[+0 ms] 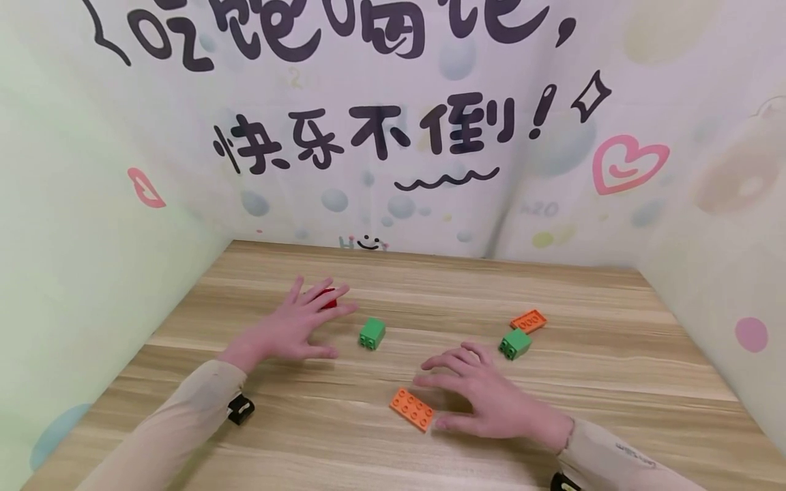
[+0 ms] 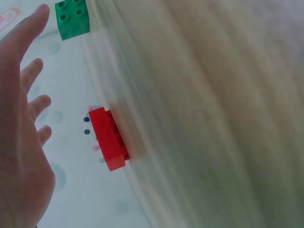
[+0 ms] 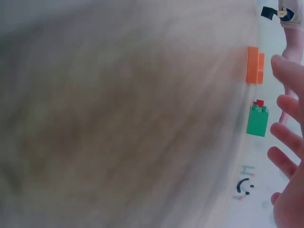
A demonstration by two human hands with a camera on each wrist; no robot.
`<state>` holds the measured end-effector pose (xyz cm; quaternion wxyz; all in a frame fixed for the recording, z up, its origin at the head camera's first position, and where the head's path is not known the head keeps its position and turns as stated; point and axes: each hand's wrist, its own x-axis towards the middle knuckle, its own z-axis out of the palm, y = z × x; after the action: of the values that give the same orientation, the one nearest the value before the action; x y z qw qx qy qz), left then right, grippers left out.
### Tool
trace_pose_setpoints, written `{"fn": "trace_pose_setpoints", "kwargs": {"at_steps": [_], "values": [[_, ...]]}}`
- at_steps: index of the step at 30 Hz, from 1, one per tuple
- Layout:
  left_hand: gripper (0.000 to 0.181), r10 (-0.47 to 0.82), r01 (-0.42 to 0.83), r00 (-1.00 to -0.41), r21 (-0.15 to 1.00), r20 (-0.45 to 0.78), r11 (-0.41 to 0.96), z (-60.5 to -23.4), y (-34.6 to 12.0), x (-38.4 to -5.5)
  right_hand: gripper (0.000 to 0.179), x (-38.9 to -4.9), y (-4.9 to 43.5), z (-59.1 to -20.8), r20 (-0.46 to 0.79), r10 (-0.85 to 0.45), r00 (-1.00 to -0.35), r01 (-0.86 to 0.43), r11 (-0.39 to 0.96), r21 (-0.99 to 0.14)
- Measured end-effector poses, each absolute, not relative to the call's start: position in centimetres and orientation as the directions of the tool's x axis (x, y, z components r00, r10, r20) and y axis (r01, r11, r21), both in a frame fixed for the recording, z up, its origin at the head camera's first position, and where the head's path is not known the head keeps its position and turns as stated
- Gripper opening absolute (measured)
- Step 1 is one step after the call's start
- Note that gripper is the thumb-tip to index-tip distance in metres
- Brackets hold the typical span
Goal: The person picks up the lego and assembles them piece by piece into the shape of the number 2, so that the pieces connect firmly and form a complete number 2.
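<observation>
The left hand [image 1: 293,329] is spread above the red brick [image 2: 108,138], which seems to rest studs down on the worktop [image 1: 307,436]; its grip is open and empty, fingers apart rather than wrapped round anything. The right hand [image 1: 485,397] has an unclosed grip too, fingers lightly bent, thumb just beside the near orange plate [image 1: 412,409], whose studs show because it lies on its underside. The far orange plate [image 1: 529,320] is flipped, hollow side up, just behind the right green brick [image 1: 514,344]. That brick and the left green brick [image 1: 372,333] lie sideways, so their studs face the person. Counted: 2 orange, 2 green, 1 red, 5 pieces altogether.
</observation>
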<state>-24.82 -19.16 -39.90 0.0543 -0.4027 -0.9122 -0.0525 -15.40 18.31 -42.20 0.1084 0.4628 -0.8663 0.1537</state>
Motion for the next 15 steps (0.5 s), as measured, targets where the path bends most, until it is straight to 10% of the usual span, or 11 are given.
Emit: {"fn": "trace_pose_setpoints", "kwargs": {"at_steps": [15], "values": [[0.077, 0.743, 0.745, -0.665, 0.142, 0.078, 0.652, -40.0, -17.9, -24.0, 0.054, -14.9, 16.9, -42.8, 0.24, -0.766, -0.596, -0.788, 0.501, -0.357]]}}
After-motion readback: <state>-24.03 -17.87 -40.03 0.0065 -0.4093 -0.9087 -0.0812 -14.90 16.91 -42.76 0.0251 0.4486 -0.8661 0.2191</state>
